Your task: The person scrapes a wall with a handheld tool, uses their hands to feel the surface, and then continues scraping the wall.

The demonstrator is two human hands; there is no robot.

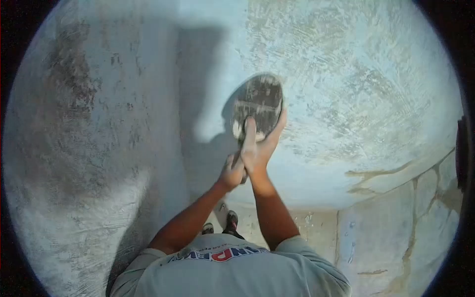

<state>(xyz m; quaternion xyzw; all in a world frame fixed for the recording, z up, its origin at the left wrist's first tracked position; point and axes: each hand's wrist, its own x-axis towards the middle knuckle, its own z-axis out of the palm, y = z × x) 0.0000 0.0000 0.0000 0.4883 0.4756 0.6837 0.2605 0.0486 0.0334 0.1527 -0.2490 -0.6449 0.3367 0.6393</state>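
A dark oval hand sander (257, 101), smeared with pale dust, is held up at the pale blue plastered wall (321, 89). Its back faces me, and a shadow edges its left side. My right hand (262, 151) is closed around the lower part of its head, the thumb lying on the back and fingers along the right edge. Just below, my left hand (231, 173) wraps the handle, close to my right wrist. How firmly the sander's working face meets the wall is hidden from me.
On the left a second wall surface (84, 148) meets this one at a corner, with dark rough patches. The floor (316, 237) at lower right is stained, with cracks or seams. My shoes (231, 220) show below my arms. A dark object (462, 153) stands at the right edge.
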